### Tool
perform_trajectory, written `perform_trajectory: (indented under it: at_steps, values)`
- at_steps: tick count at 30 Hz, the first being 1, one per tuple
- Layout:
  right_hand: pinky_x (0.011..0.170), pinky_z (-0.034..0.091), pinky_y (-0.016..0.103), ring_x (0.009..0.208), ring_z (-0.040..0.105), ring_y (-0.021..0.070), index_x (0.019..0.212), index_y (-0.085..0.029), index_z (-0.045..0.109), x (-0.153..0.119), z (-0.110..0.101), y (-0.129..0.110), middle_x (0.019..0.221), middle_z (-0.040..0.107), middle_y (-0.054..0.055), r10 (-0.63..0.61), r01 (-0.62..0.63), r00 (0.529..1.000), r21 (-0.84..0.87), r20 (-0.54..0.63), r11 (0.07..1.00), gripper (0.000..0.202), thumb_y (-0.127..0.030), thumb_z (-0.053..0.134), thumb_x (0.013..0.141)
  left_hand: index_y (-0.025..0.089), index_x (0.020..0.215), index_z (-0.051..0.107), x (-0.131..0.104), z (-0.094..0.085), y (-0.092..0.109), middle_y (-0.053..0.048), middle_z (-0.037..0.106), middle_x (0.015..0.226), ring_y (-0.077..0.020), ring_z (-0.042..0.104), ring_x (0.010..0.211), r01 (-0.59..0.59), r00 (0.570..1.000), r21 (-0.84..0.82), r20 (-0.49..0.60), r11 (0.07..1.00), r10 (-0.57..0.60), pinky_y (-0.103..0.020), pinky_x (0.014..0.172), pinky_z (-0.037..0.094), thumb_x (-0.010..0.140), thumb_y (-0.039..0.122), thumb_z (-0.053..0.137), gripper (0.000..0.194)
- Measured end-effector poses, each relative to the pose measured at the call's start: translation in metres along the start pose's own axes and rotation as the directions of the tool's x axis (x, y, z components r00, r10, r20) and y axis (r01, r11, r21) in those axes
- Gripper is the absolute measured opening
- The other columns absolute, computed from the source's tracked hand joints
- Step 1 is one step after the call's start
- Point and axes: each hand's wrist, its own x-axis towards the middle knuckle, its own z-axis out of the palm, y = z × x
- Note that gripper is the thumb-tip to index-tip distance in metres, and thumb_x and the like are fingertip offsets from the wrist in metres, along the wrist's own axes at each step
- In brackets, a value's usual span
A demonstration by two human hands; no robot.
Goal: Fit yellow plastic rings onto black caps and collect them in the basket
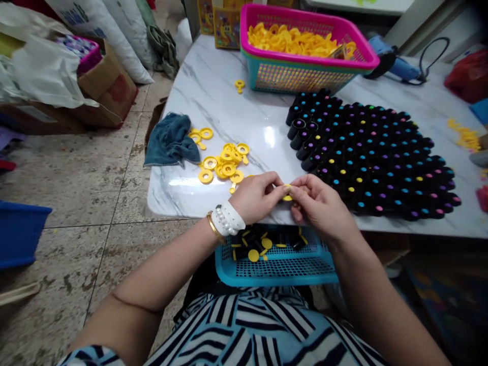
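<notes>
Near the table's front edge, my left hand [259, 196] and my right hand [318, 204] meet, both pinching one small yellow piece [287, 193] between thumbs and fingers. Most of that piece is hidden by the fingertips. Several yellow ring-shaped pieces [227, 169] lie in a loose pile beyond my left hand. To the right of my right hand stand many black cylinders [375, 168] with coloured dots on top, packed closely. Below my hands, a blue basket [282, 277] holds black pieces with yellow caps [253, 255].
A pink-rimmed basket [308, 12] full of yellow pieces stands at the table's back. A teal cloth [170, 140] lies at the left edge. Behind the cylinders is a blue tool with a cord [404, 68]. Boxes [109, 89] and sacks stand on the floor at left.
</notes>
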Motion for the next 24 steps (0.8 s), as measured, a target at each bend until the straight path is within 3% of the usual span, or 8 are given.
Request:
perform_trajectory:
  at_steps: [4, 7, 10, 14, 20, 24]
  values:
    - [0.032, 0.023, 0.015, 0.030, 0.037, 0.0051, 0.085, -0.021, 0.051, 0.001, 0.004, 0.003, 0.045, 0.043, -0.012, -0.007, 0.007, 1.000, 0.039, -0.001, 0.999, 0.033, -0.046, 0.071, 0.078, 0.021, 0.107, 0.062, -0.008, 0.008, -0.002, 0.000, 0.062, 0.076, -0.0126, 0.057, 0.068, -0.063, 0.992, 0.058, -0.108, 0.996, 0.069, -0.025, 0.066, 0.046, 0.093, 0.035, 0.051, 0.023]
    - [0.032, 0.022, 0.015, 0.032, 0.035, 0.0042, 0.084, -0.019, 0.054, -0.002, 0.005, 0.005, 0.045, 0.044, -0.011, -0.047, 0.049, 0.998, 0.081, -0.038, 0.996, 0.032, -0.046, 0.071, 0.077, 0.022, 0.112, 0.061, -0.018, 0.015, -0.003, -0.004, 0.060, 0.093, -0.0158, 0.059, 0.083, -0.145, 0.963, 0.220, -0.194, 0.965, 0.189, -0.028, 0.077, 0.049, 0.090, 0.037, 0.056, 0.027]
    - [0.038, 0.031, 0.015, 0.042, 0.046, 0.0061, 0.091, -0.016, 0.061, -0.010, 0.002, 0.009, 0.052, 0.055, -0.005, -0.080, 0.095, 0.994, 0.229, -0.072, 0.969, 0.029, -0.042, 0.069, 0.081, 0.022, 0.117, 0.059, -0.024, 0.018, -0.003, -0.006, 0.057, 0.102, -0.0166, 0.059, 0.086, -0.163, 0.957, 0.360, -0.169, 0.919, 0.236, -0.029, 0.078, 0.050, 0.092, 0.036, 0.053, 0.030]
    - [0.044, 0.041, 0.017, 0.052, 0.056, 0.0083, 0.098, -0.015, 0.065, -0.015, -0.003, 0.011, 0.063, 0.061, -0.002, -0.042, 0.060, 0.998, 0.415, -0.053, 0.908, 0.030, -0.035, 0.072, 0.077, 0.020, 0.119, 0.058, -0.025, 0.015, -0.002, -0.005, 0.059, 0.102, -0.0166, 0.059, 0.087, -0.166, 0.968, 0.371, -0.113, 0.914, 0.222, -0.028, 0.076, 0.049, 0.094, 0.036, 0.049, 0.031]
    - [0.039, 0.037, 0.016, 0.042, 0.050, 0.0071, 0.105, -0.013, 0.059, -0.002, -0.003, 0.001, 0.053, 0.058, -0.005, 0.057, -0.084, 0.992, 0.252, 0.115, 0.964, 0.041, -0.041, 0.072, 0.078, 0.020, 0.103, 0.069, -0.016, 0.001, 0.000, -0.001, 0.064, 0.075, -0.0145, 0.058, 0.071, -0.136, 0.988, 0.194, -0.045, 0.972, 0.147, -0.025, 0.066, 0.043, 0.088, 0.035, 0.059, 0.024]
    - [0.033, 0.032, 0.016, 0.034, 0.044, 0.0073, 0.106, -0.015, 0.053, -0.001, 0.001, -0.004, 0.046, 0.051, -0.009, 0.096, -0.100, 0.989, 0.030, 0.114, 0.995, 0.040, -0.047, 0.064, 0.084, 0.018, 0.081, 0.073, -0.012, -0.001, 0.001, 0.000, 0.066, 0.069, -0.0117, 0.056, 0.065, -0.054, 0.998, 0.008, -0.012, 0.999, 0.054, -0.023, 0.063, 0.041, 0.094, 0.032, 0.045, 0.034]
